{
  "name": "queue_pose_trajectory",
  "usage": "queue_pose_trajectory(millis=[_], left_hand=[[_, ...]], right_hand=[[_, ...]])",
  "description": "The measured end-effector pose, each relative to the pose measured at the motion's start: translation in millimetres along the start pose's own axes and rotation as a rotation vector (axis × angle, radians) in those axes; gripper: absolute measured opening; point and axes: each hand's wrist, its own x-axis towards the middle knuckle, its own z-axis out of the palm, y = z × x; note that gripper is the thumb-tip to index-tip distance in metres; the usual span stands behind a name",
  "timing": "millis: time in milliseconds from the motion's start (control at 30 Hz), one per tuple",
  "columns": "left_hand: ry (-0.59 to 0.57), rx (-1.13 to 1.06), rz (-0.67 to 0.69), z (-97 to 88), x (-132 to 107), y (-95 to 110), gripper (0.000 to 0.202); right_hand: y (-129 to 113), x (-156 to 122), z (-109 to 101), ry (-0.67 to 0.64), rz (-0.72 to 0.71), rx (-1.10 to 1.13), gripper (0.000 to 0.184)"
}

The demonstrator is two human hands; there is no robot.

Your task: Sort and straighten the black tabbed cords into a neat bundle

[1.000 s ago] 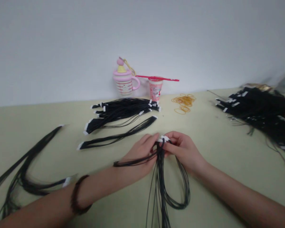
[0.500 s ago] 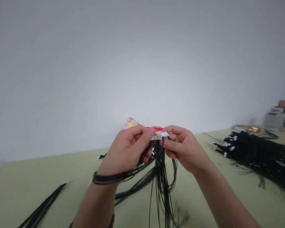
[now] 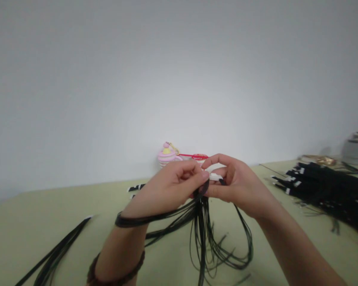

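A bundle of thin black wires [image 3: 200, 228] hangs between my hands, with several strands looped over my left wrist. My left hand [image 3: 170, 186] is closed, thumb and forefinger pinching the wires near their upper end. Just right of it, my right hand [image 3: 241, 186] is closed around a small white connector [image 3: 215, 176], its fingertips nearly touching those of the left. One wire loop hangs down below my right hand. The exact contact between fingertips and wire ends is partly hidden by the fingers.
On the right of the pale green table [image 3: 107, 246] lies a large pile of black wires [image 3: 331, 190] with white ends. Another black bundle [image 3: 59, 246] lies at the left front. A pink striped cup-shaped trinket [image 3: 166, 154] stands by the wall, beside a red item [image 3: 199, 156].
My left fingers have shifted right, toward the right hand, onto the wires. The white connector has moved right with my right hand, and a wire loop now hangs wider on the right.
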Motion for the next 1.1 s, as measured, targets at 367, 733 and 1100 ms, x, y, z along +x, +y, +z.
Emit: queue_pose_trajectory(millis=[367,733,1100], left_hand=[[0.076,-0.022,-0.034,-3.1,0.0,-0.7,0.022],[0.083,-0.536,-0.195,-0.3,8.3,-14.9,0.012],[-0.006,-0.636,-0.255,6.2,8.6,-10.9,0.028]], right_hand=[[2.3,-0.4,-1.0,-0.040,-0.001,-0.045,0.046],[11.2,12.0,-1.5,0.103,-0.065,0.300,0.018],[7.5,6.9,-2.5,0.189,-0.128,0.091,0.027]])
